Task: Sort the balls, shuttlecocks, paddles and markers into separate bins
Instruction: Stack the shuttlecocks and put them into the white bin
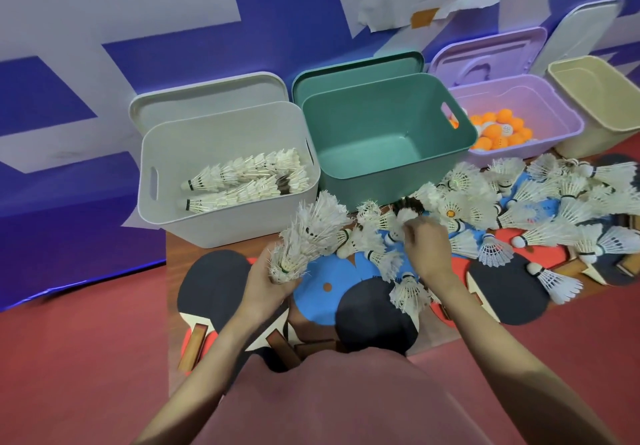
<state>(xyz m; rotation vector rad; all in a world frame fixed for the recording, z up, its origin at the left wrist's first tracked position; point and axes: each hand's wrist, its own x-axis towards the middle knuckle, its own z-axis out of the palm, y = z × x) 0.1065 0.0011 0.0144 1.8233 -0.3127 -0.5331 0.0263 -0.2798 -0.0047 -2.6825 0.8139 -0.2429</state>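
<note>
At the far left we see a white bin (221, 181) with two rows of stacked shuttlecocks lying in it. Just in front, our left hand (268, 283) grips a nested stack of shuttlecocks (306, 237), fingers curled round its base. Next comes a green bin (384, 136). Our right hand (427, 240) pinches one shuttlecock (405, 218) from the pile (540, 202) spread over the paddles (377, 313). The purple bin (540, 105) holds orange balls (498, 131); a beige bin (595, 98) stands last.
</note>
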